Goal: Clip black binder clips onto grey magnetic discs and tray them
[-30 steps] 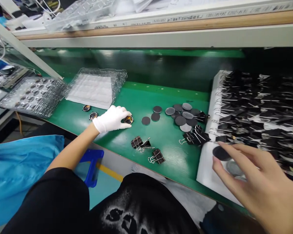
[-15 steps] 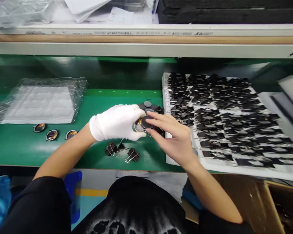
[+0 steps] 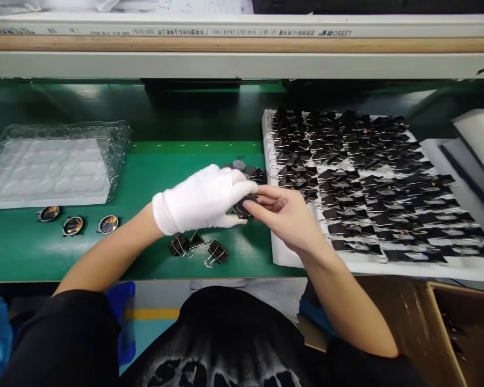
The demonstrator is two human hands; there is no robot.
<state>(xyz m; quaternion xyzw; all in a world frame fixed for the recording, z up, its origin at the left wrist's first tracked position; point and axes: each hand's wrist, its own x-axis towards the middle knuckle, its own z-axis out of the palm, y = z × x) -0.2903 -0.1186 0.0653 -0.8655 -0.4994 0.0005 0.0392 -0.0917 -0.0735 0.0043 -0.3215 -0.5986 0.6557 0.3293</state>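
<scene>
My left hand (image 3: 205,199), in a white glove, is closed round a round watch case with a dark disc (image 3: 245,206) over it. The bare fingers of my right hand (image 3: 292,217) pinch the same piece from the right, thumb on the disc. Behind the hands lie several grey discs (image 3: 239,165), partly covered by the glove. Black binder clips (image 3: 216,252) rest on the green bench just in front of my left hand. Three open watch cases (image 3: 73,225) lie to the left, near my left forearm.
A white board (image 3: 284,252) at the right bears rows of black binder clips. Clear plastic trays (image 3: 64,166) are stacked at the left. A shelf edge (image 3: 226,65) crosses above the bench (image 3: 153,269). A cardboard box (image 3: 435,322) stands below at the right.
The disc now covers the case, whose gold interior showed earlier. My right fingers have shifted from above the disc to its right edge. The whole view has moved slightly.
</scene>
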